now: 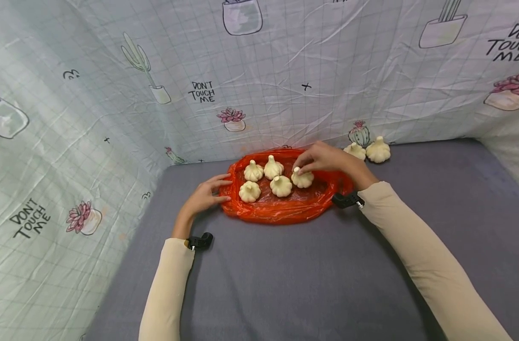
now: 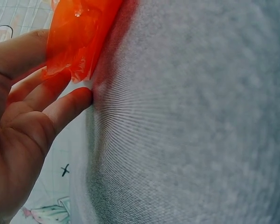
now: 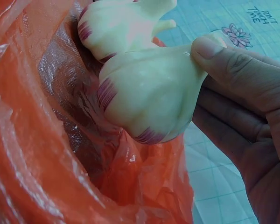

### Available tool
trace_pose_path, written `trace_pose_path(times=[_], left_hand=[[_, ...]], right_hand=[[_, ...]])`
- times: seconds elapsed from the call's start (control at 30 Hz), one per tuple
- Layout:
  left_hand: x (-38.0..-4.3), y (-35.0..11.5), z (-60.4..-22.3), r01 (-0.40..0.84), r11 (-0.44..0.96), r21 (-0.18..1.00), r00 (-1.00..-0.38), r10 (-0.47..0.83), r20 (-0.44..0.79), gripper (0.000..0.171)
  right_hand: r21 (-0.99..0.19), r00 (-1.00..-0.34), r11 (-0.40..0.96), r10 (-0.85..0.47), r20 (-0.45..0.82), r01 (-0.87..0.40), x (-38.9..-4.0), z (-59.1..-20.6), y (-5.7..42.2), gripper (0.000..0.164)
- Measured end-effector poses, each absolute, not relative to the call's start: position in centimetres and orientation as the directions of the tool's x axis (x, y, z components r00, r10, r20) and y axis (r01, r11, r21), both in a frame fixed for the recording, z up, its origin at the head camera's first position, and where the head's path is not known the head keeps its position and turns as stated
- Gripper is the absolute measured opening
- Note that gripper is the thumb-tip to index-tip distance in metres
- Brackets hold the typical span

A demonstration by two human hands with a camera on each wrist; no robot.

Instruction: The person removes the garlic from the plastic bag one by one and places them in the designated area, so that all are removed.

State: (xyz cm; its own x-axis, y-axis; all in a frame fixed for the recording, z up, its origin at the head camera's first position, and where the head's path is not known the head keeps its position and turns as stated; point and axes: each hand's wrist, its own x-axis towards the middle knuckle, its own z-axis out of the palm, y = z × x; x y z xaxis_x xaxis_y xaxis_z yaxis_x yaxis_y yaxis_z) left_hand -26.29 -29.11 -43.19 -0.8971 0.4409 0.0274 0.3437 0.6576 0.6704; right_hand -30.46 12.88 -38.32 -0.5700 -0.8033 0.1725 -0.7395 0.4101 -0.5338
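A red plastic bag (image 1: 276, 217) lies spread open with several whole garlic bulbs (image 1: 281, 186) inside, stems mostly upward. My right hand (image 1: 323, 157) pinches one garlic bulb (image 1: 302, 179) by its stem, at the right of the group. The right wrist view shows that bulb (image 3: 149, 93) close up, with purple streaks at its base and the thumb on its neck. At the bag's left edge my left hand (image 1: 205, 193) rests with spread, fairly straight fingers. In the left wrist view those fingers (image 2: 67, 107) touch the orange-red plastic (image 2: 81, 39), which partly covers them.
Two more garlic bulbs, one at the back (image 1: 377, 150) and a partly hidden one (image 1: 355, 150), stand right of the bag behind my right wrist. Grey cloth (image 1: 259, 279) covers the table. A printed curtain (image 1: 259, 94) hangs along the back and left side.
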Motion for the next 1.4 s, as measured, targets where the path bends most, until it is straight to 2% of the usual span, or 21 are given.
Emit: trace_pose_path(times=[0.47, 1.07, 1.4], left_hand=[[-26.6, -29.1, -43.2, 0.382, 0.688, 0.617, -0.886, 0.463, 0.032, 0.053], [-26.8, -29.3, -43.3, 0.373, 0.679, 0.632, -0.885, 0.465, 0.023, 0.053], [-26.8, -29.3, -43.3, 0.387, 0.676, 0.627, -0.882, 0.47, 0.036, 0.052]], right_hand=[[-0.533, -0.566, 0.377, -0.786, 0.249, -0.758, -29.5, -37.4, 14.2, 0.014], [-0.447, -0.541, 0.385, -0.785, 0.302, -0.807, -29.0, -36.7, 15.7, 0.013], [-0.461, -0.535, 0.363, -0.779, 0.328, -0.81, -28.8, -36.2, 16.8, 0.013]])
